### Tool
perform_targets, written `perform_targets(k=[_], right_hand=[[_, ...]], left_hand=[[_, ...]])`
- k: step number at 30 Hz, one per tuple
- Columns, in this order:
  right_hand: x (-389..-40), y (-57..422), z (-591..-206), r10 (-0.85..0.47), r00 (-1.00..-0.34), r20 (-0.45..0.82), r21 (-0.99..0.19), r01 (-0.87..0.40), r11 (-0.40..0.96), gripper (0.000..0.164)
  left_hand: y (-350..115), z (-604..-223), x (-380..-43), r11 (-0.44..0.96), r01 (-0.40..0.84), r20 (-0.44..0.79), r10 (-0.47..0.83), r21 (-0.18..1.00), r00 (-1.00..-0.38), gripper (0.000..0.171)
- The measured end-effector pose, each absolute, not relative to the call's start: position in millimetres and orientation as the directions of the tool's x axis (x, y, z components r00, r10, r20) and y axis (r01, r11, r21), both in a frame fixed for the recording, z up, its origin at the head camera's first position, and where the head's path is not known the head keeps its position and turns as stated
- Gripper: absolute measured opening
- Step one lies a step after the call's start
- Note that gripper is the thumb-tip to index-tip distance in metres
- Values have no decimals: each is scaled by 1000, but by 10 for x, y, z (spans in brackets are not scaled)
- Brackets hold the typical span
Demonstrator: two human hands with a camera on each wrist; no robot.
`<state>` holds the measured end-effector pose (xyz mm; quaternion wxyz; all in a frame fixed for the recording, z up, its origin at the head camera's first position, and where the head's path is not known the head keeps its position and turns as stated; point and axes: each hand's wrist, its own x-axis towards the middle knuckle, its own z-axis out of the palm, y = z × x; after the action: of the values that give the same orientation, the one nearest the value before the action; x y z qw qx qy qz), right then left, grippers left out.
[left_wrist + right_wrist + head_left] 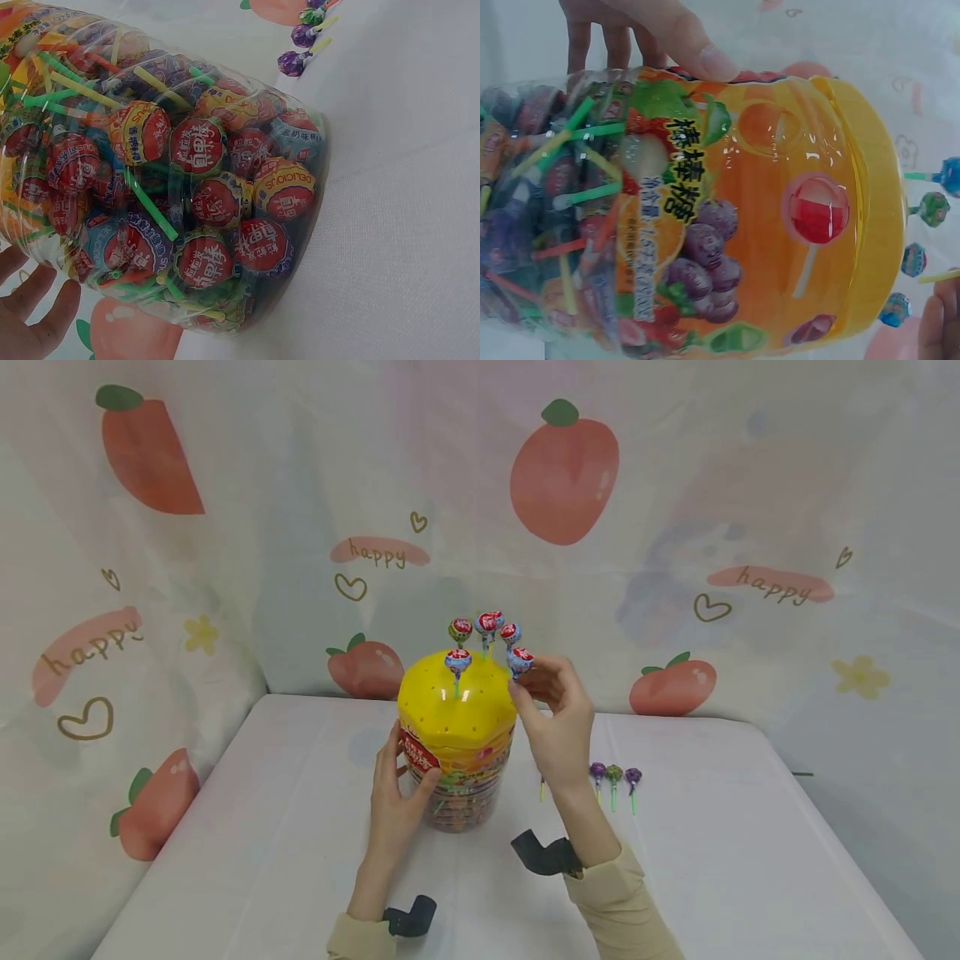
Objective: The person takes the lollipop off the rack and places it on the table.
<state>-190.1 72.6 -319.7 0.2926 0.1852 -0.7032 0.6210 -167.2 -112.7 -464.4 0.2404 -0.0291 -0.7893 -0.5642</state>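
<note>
A clear plastic jar full of wrapped lollipops stands upright under a yellow lid with small holes. My left hand grips the jar's left side, its thumb in front on the label. In the right wrist view that hand lies along the jar's wall. Several lollipops stick up from the lid, among them a blue-wrapped one and a green-wrapped one. At the lid's right edge my right hand pinches a blue-wrapped lollipop; a yellow stick shows at its fingers.
Right of the jar, loose lollipops lie on the white tablecloth: a purple one, a green one and others, partly hidden by the right hand. A fruit-patterned cloth hangs behind the table. Black mounts sit on both wrists.
</note>
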Motion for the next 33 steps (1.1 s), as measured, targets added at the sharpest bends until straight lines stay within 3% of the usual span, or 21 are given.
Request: perform_targets(k=[12, 24, 33], right_hand=[[-1740, 897, -3452, 123, -780, 614, -788, -594, 162, 30], [-1636, 1011, -3817, 191, -874, 447, -892, -419, 172, 31], [-1662, 1105, -4059, 232, -902, 365, -927, -328, 182, 31]], left_hand=[[-1137, -4626, -1659, 362, 305, 401, -227, 881, -888, 84], [-1116, -4644, -1667, 359, 314, 405, -217, 879, -888, 84], [-1125, -4648, -1678, 369, 314, 412, -222, 874, -884, 84]])
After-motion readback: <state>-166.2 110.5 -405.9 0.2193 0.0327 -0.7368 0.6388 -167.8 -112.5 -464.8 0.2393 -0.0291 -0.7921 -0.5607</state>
